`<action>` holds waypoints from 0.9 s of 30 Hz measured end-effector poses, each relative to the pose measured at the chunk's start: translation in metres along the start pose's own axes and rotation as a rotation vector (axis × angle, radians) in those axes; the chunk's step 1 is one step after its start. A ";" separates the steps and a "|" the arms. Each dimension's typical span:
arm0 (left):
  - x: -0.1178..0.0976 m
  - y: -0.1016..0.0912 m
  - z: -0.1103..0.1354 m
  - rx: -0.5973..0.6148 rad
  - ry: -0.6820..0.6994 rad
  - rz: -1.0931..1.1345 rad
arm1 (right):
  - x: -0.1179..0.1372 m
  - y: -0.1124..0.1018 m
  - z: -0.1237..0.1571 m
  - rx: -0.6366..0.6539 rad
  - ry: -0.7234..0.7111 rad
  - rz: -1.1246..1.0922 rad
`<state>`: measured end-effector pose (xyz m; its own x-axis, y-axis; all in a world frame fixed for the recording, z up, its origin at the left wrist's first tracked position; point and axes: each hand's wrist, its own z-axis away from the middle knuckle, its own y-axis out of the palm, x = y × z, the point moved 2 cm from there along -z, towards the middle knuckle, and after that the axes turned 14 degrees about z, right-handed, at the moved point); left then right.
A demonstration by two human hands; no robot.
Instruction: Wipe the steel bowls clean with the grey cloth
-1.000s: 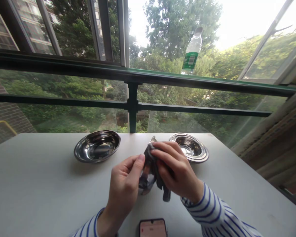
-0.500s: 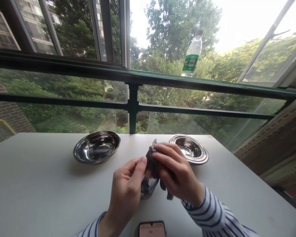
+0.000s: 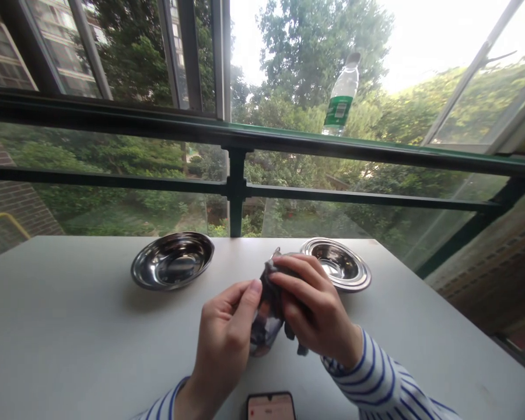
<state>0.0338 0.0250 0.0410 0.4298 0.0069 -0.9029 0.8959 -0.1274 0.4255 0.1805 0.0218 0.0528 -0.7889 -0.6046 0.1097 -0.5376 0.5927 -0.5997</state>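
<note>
Between my hands, above the middle of the white table, is a shiny metal bowl, tilted and largely covered. My left hand pinches its left edge, thumb on top. A dark grey cloth is bunched against the metal under my right hand, whose fingers curl over it and press it on. Loose ends of the cloth hang below my right palm. The bowl's far side is hidden by the cloth and my fingers.
A wide steel bowl stands back left, and a steel bowl with a stepped rim back right. A phone lies at the front edge. Beyond the table, a green-labelled bottle stands by the railing.
Almost nothing differs. Both hands keep their hold on the bowl and cloth, shifted only very slightly, and the camera view has moved a little.
</note>
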 end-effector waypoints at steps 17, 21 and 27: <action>0.000 -0.003 -0.002 0.011 0.041 -0.111 | -0.019 0.009 0.004 0.012 0.374 -0.035; 0.002 -0.006 -0.004 0.005 0.035 -0.089 | -0.002 0.005 0.004 0.009 0.097 -0.006; 0.002 -0.006 -0.005 -0.009 0.000 -0.031 | -0.004 0.004 0.000 -0.007 0.125 0.015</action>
<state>0.0301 0.0304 0.0373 0.4016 0.0112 -0.9157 0.9099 -0.1181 0.3976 0.1815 0.0260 0.0499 -0.8276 -0.5247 0.1994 -0.5274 0.6050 -0.5965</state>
